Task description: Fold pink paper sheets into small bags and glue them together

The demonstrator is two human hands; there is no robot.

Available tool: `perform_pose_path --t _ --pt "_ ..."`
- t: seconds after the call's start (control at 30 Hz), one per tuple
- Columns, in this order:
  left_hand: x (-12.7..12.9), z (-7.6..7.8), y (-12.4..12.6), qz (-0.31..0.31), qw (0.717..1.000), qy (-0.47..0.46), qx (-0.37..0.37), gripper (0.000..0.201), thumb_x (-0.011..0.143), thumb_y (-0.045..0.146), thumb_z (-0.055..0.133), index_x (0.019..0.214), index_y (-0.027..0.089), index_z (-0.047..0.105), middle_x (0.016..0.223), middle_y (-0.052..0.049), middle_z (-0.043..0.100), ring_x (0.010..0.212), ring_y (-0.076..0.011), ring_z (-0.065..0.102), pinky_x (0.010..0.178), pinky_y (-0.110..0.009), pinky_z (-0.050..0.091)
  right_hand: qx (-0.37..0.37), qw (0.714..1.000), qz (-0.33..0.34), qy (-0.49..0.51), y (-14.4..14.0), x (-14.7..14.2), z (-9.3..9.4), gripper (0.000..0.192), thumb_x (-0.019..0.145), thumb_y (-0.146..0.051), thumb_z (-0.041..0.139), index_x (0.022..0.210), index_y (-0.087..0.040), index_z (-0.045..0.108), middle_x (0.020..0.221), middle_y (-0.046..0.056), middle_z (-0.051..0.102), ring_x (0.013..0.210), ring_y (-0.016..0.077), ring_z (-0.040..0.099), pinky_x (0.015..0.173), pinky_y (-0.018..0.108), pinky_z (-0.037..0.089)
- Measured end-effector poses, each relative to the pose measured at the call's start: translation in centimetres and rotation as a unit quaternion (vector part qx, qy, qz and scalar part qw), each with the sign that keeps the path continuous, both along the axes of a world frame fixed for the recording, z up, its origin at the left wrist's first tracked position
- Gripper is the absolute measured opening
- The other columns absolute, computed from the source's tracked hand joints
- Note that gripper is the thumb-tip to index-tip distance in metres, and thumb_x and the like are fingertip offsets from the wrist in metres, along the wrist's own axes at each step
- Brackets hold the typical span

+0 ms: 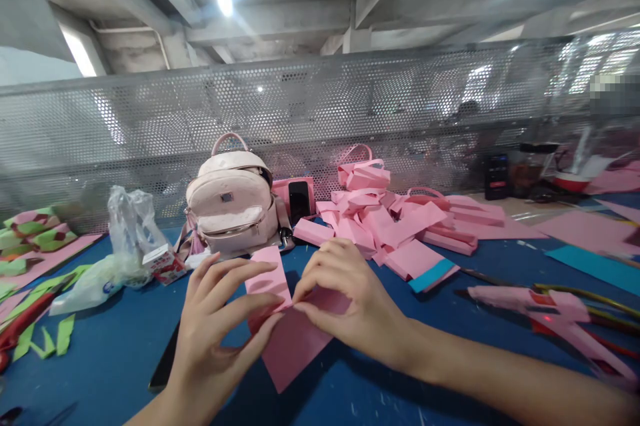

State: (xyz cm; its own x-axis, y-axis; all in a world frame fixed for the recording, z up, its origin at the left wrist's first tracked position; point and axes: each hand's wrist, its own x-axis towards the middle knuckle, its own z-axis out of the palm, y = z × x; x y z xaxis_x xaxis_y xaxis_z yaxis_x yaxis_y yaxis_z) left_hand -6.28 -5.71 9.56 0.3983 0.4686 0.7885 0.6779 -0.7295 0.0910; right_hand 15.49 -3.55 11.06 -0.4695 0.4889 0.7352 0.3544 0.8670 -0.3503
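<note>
At the centre of the frame, a worker's two bare hands meet over a blue bench (115, 353): the left hand (215, 326) pinches a pink paper sheet (293, 336) at its folded-up flap, fingers spread, while the right hand (345, 299) presses fingertips together on the same crease. The sheet lies low in the middle of the frame, partly on the bench and partly lifted. The fold looks liable to go crooked if either pinch slips, and the one pink glue gun (545, 319) at lower right, its red light apparently on, could scorch a stray sleeve. Counted: one pink backpack (233, 203) behind the hands, one dark phone (299, 201) propped beside it, one clear plastic bag (120, 246) at left, and a pile of folded pink pieces (390, 219), too jumbled to number.
</note>
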Motion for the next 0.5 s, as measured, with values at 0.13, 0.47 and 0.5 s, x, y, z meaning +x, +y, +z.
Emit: perform_pose_path --t 0.13,0.47,0.5 --pt "0.01 -0.07 0.0 0.0 1.0 -0.002 0.001 0.02 0.086 0.015 0.065 0.097 0.032 0.068 0.118 0.0 0.071 0.109 -0.026 0.059 0.101 -0.053 0.037 0.005 1.0 -0.002 -0.004 -0.08 0.02 0.01 0.007 0.087 -0.017 0.067 0.081 -0.021 0.066 0.079 -0.002 0.068 0.08 0.0157 0.057 0.085 0.036 0.038" --pt "0.14 0.04 -0.07 -0.004 1.0 -0.005 0.0 0.019 0.087 0.015 0.065 0.096 0.032 0.069 0.118 -0.001 0.07 0.108 -0.0265 0.06 0.101 -0.053 0.037 0.009 1.0 0.002 -0.003 -0.03 0.01 0.08 0.008 0.087 -0.016 0.066 0.081 -0.02 0.066 0.079 -0.002 0.067 0.08 0.015 0.057 0.084 0.035 0.038" --pt "0.15 0.06 -0.07 -0.003 1.0 -0.005 0.001 0.019 0.087 0.016 0.065 0.096 0.031 0.069 0.118 -0.001 0.07 0.108 -0.0264 0.06 0.101 -0.053 0.037 0.009 1.0 0.003 -0.003 0.0 0.01 0.04 0.007 0.087 -0.016 0.067 0.081 -0.02 0.066 0.079 -0.002 0.067 0.08 0.0148 0.056 0.084 0.034 0.038"
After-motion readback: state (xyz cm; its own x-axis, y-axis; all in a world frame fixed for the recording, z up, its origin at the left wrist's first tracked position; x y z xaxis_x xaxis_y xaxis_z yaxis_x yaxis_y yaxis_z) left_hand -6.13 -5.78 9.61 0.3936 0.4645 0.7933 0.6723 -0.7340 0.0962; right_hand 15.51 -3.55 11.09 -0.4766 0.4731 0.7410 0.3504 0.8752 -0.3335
